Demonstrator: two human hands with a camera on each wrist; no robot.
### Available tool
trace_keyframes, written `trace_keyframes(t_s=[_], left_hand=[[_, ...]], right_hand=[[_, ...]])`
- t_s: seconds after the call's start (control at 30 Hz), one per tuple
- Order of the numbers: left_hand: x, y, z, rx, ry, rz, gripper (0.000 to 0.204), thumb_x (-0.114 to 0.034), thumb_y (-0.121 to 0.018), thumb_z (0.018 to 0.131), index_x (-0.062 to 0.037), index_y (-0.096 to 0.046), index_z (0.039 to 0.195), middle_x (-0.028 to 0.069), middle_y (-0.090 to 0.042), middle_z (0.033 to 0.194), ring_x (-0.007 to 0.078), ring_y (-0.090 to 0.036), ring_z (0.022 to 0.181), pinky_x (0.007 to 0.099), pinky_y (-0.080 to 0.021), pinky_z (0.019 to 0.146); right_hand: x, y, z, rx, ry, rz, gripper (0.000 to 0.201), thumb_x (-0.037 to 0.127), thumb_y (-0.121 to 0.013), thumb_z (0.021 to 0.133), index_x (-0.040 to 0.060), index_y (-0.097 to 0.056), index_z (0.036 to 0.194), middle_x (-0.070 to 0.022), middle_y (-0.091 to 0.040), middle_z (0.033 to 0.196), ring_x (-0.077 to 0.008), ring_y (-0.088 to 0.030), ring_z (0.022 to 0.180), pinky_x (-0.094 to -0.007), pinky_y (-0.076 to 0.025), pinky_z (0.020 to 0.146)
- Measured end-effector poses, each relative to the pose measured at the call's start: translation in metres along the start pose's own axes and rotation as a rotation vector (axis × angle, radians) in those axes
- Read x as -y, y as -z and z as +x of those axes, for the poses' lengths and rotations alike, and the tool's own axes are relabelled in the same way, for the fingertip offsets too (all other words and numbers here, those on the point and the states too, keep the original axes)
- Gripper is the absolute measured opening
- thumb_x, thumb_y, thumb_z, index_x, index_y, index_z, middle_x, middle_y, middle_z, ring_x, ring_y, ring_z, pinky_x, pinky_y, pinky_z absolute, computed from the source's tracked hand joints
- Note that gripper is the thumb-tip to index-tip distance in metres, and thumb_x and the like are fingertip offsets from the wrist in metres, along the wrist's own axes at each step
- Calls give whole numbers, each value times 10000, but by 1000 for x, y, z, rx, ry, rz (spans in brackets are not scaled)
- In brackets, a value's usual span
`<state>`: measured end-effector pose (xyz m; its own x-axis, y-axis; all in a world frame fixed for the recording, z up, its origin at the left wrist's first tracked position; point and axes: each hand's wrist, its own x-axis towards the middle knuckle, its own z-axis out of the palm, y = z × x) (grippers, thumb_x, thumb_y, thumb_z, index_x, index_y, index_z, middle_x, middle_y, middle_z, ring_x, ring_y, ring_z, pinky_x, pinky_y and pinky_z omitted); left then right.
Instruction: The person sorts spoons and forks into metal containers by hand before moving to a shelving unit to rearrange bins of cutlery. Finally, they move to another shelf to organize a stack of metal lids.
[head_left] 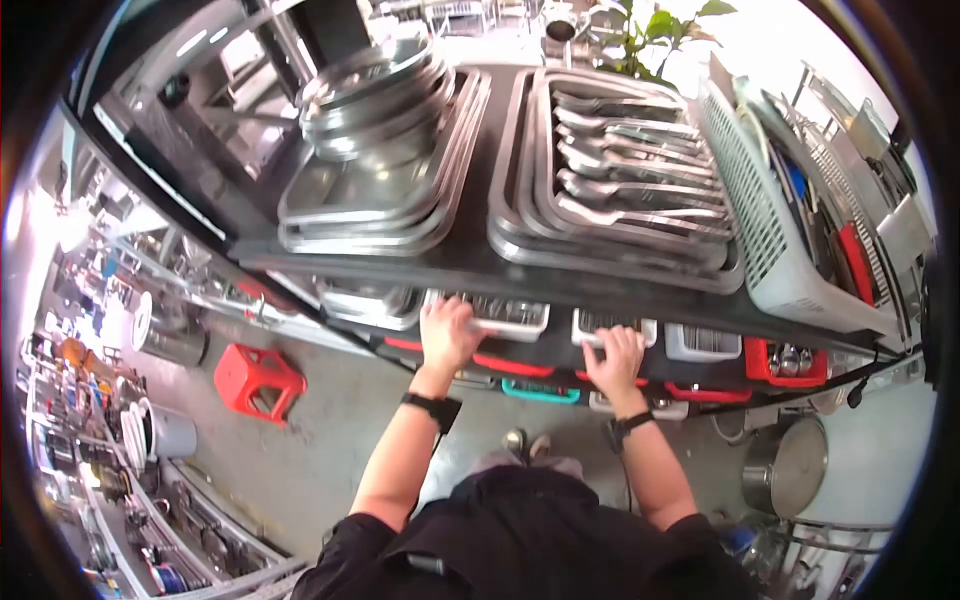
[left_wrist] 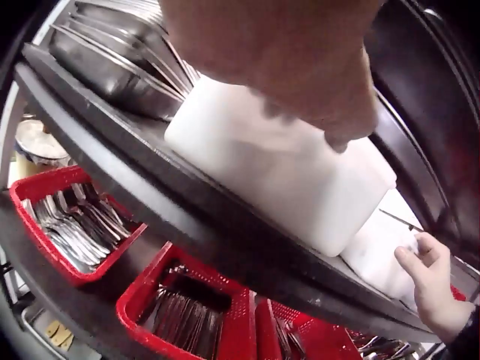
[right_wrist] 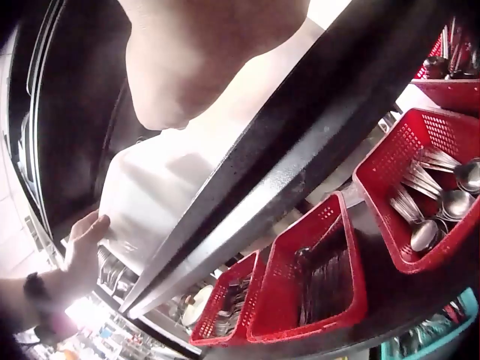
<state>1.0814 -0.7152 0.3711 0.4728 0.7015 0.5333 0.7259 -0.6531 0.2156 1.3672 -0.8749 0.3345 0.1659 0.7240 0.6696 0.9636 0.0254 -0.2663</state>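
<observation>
On the shelf below the top one, my left hand is at the left end of a white plastic bin with cutlery in it. Its fingers curl over the rim, and in the left wrist view the hand covers part of that bin's wall. My right hand grips the near rim of a second white bin farther right. From the left wrist, the right hand's thumb and forefinger show at this bin's edge. The right hand also looms large in the right wrist view.
Above, the top shelf bears metal trays with spoons, stacked metal bowls and a grey basket. Red cutlery baskets stand on the shelf below. A red stool and a large pot are on the floor.
</observation>
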Motion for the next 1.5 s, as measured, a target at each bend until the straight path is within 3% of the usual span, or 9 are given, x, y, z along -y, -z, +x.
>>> trace_keyframes(t_s=[0.2,0.37,0.6,0.83,1.07,1.5], left_hand=[[0,7,-19,16,16,-119,435,-447,-905,674,-135,-604,710,25,-613,817,283,-596,850,457,-408,808],[-11,33,-54,-13,31,-115,390,-335,-935,626,-139,-605,697,25,-595,791,277,-595,850,445,-399,813],[-29,60,-98,41,126,-122,410,-349,-942,589,-143,-611,717,18,-597,812,270,-594,875,443,-412,839],[-23,36,-58,5,142,-105,388,-337,-928,657,-135,-600,709,26,-595,814,293,-593,872,458,-406,822],[-2,2,-11,-25,34,-101,411,-375,-925,665,-120,-607,717,35,-602,822,294,-593,870,453,-401,825],[12,-11,-11,-94,-75,-132,444,-451,-910,711,-131,-619,815,32,-594,866,287,-570,889,453,-390,863]], right_hand=[[3,2,5,21,-4,-22,216,242,-816,825,106,-680,926,-60,-594,878,-287,-585,878,-436,-408,813],[6,3,-1,13,-21,-37,219,242,-812,816,103,-675,916,-65,-590,880,-290,-581,890,-437,-404,832],[0,-1,-2,11,0,-20,225,259,-806,830,106,-672,925,-65,-588,879,-292,-579,884,-437,-398,830],[1,1,2,6,-7,-32,234,265,-815,818,116,-669,925,-56,-577,881,-281,-573,879,-433,-395,825],[-2,-3,-2,11,-21,-16,244,257,-815,811,113,-653,921,-58,-564,878,-285,-563,875,-433,-387,827],[4,0,1,19,-42,-38,258,240,-831,791,99,-666,929,-58,-596,893,-283,-582,891,-433,-406,814]])
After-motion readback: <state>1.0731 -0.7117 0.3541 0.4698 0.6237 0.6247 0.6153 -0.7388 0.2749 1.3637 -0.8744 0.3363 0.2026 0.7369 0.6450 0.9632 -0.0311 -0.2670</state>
